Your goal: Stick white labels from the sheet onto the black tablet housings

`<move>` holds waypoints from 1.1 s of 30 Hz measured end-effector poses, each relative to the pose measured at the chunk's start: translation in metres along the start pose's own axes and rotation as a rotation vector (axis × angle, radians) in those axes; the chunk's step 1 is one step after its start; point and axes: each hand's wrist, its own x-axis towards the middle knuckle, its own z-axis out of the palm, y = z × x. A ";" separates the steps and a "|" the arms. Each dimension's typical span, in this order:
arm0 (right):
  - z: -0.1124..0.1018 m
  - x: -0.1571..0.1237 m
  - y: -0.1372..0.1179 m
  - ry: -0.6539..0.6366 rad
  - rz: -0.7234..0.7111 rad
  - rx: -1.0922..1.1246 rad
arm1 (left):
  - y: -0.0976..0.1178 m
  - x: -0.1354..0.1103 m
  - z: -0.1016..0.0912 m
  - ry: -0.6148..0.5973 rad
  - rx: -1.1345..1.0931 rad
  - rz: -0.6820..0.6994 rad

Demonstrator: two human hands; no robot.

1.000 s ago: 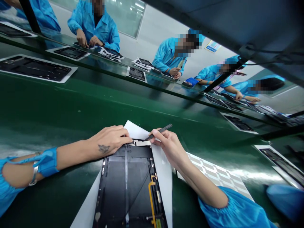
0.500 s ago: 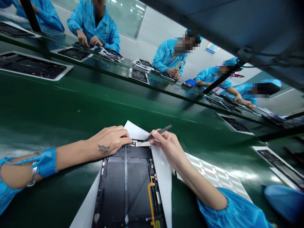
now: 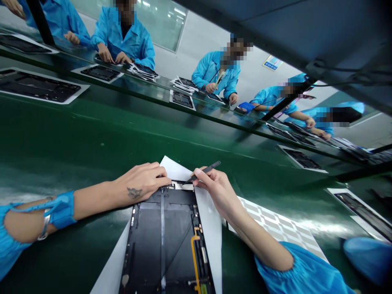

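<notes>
Tweezers over tablet housing, green belt

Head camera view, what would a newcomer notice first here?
The black tablet housing on white paper at bottom centre stands out, with the left hand at its top edge and the right hand holding dark tweezers above it. Beyond the green bench, co-workers in blue smocks work along the far side.
</notes>
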 end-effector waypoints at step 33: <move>0.004 -0.010 0.003 0.083 -0.030 0.048 | -0.002 0.000 0.000 0.085 0.037 0.070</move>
